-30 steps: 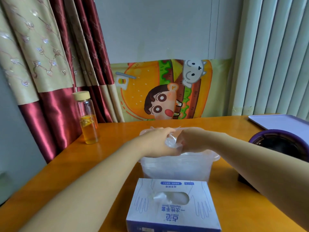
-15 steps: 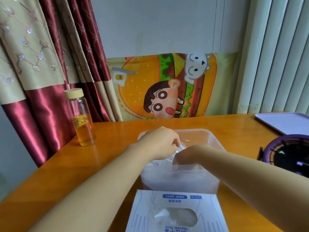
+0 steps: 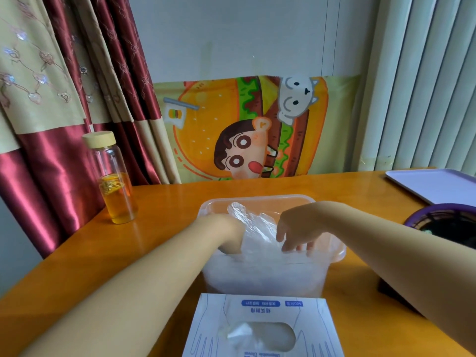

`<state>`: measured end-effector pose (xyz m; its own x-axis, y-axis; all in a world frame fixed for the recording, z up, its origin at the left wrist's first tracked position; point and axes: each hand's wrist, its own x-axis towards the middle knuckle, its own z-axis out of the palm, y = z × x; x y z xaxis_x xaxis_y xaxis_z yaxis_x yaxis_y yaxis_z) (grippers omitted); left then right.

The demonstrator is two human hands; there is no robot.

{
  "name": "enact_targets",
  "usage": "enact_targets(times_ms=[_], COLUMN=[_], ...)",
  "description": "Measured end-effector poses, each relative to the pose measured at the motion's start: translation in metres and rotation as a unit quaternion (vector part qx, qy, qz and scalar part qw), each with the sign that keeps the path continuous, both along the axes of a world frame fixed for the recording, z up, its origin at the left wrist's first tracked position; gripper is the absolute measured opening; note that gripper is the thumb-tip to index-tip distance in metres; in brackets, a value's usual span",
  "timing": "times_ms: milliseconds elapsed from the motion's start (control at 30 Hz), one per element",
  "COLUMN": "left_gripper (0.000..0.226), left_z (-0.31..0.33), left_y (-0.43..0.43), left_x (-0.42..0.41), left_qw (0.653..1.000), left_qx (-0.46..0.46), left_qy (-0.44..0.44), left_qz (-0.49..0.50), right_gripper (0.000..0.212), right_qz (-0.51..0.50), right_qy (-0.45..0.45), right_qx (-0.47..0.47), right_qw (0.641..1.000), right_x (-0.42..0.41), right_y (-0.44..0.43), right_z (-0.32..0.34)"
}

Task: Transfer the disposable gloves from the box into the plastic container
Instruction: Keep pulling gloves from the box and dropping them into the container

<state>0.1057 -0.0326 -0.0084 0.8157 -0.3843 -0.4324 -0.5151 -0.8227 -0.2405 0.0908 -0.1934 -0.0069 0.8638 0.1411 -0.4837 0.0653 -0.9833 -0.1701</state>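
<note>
**Disposable gloves [image 3: 255, 228] heaped in plastic container [image 3: 257, 197]**

I find the clear gloves bunched inside the container, rising above its rim. The container stands mid tabletop [image 3: 167, 215], just behind the box [image 3: 260, 311]. My left hand [image 3: 228, 231] is sunk into the pile. Its fingers are hidden, so I cannot tell its grip. My right hand [image 3: 296, 226] points loose, straightish fingers down, tips pressing the pile.

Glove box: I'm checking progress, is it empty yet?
Not empty: clear gloves show through the oval opening in the top of the glove box.
</note>
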Motion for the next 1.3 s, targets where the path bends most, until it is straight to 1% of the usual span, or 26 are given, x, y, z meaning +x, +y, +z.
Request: enact_targets(times_ms=[67,100,133,233,333,400,467,533,600,633,700,733,800,833,900,967,1067,1200,1300], left_gripper=[0.048,0.049,0.045,0.052,0.033,0.023,0.016,0.011,0.008,0.008,0.016,0.025,0.053,0.066,0.078,0.081,0.081,0.081,0.080], left_z=[0.014,0.021,0.027,0.044,0.046,0.041,0.035,0.027,0.018,0.014,0.002,-0.004,-0.018,-0.024,-0.032,-0.034,-0.035,-0.037,-0.037], left_y=[0.012,0.020,0.027,0.049,0.070,0.081,0.088,0.091,0.091,0.090,0.087,0.085,0.079,0.077,0.074,0.072,0.072,0.074,0.075], left_x=[-0.001,-0.003,-0.007,-0.023,-0.037,-0.049,-0.065,-0.084,-0.099,-0.104,-0.111,-0.113,-0.115,-0.117,-0.120,-0.122,-0.122,-0.122,-0.123], left_qw=[0.997,0.993,0.989,0.973,0.948,0.924,0.899,0.888,0.899,0.910,0.937,0.950,0.969,0.974,0.977,0.976,0.978,0.978,0.976], left_qx=[-0.077,-0.114,-0.147,-0.226,-0.313,-0.369,-0.420,-0.444,-0.429,-0.408,-0.346,-0.307,-0.235,-0.211,-0.196,-0.199,-0.189,-0.193,-0.204], left_qy=[-0.001,0.007,0.014,0.001,-0.035,-0.080,-0.113,-0.112,-0.083,-0.059,0.004,0.034,0.068,0.073,0.079,0.085,0.083,0.082,0.078], left_qz=[-0.003,0.003,0.011,0.042,0.053,0.060,0.059,0.049,0.040,0.038,0.040,0.039,0.030,0.022,0.008,0.001,-0.002,0.002,0.002], right_gripper=[0.044,0.042,0.040,0.033,0.025,0.025,0.026,0.025,0.023,0.023,0.027,0.031,0.038,0.040,0.040,0.036,0.026,0.014,0.012], right_qz=[0.003,0.011,0.025,0.075,0.134,0.165,0.186,0.199,0.214,0.221,0.233,0.237,0.237,0.237,0.245,0.241,0.209,0.175,0.138], right_qy=[-0.035,-0.066,-0.100,-0.188,-0.234,-0.248,-0.281,-0.304,-0.292,-0.273,-0.225,-0.207,-0.187,-0.181,-0.177,-0.189,-0.225,-0.315,-0.337], right_qx=[0.032,0.041,0.048,0.076,0.087,0.059,0.030,0.042,0.056,0.053,0.027,0.010,-0.003,-0.001,-0.004,0.003,0.059,0.140,0.216], right_qw=[0.999,0.997,0.994,0.976,0.959,0.953,0.941,0.931,0.931,0.935,0.946,0.949,0.953,0.955,0.953,0.952,0.950,0.922,0.906], right_x=[-0.006,-0.010,-0.015,-0.040,-0.074,-0.096,-0.113,-0.126,-0.133,-0.135,-0.138,-0.137,-0.133,-0.131,-0.125,-0.119,-0.114,-0.118,-0.127], right_y=[-0.002,-0.003,-0.004,-0.002,0.009,0.017,0.023,0.028,0.033,0.035,0.040,0.042,0.044,0.045,0.046,0.047,0.048,0.048,0.050], right_z=[0.008,0.012,0.016,0.028,0.034,0.032,0.027,0.020,0.011,0.006,-0.010,-0.018,-0.033,-0.040,-0.052,-0.059,-0.071,-0.087,-0.084])
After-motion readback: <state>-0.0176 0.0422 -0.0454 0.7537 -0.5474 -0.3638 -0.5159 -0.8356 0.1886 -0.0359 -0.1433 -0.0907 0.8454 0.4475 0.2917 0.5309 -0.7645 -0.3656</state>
